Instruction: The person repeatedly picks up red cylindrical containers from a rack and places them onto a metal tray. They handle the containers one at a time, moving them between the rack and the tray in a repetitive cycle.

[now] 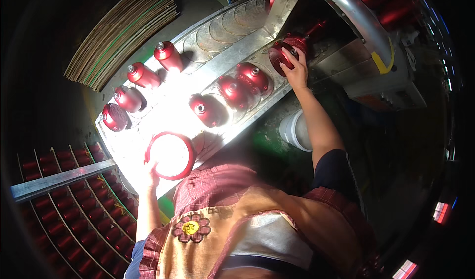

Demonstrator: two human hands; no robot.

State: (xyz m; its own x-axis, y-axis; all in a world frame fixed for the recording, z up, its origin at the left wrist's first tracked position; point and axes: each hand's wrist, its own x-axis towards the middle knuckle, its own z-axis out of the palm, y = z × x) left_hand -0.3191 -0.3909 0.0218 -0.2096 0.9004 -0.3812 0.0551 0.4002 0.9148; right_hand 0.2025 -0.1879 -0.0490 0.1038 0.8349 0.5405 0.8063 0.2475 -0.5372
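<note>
While glossy red canisters (233,92) line metal, both hands hold round cans.

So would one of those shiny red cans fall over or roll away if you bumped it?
Probably it would tip: the red cans stand upright, tall and narrow, on the shiny metal table. Once down, the round body would likely roll. The right hand grips one alone, so it seems fairly light.
</note>
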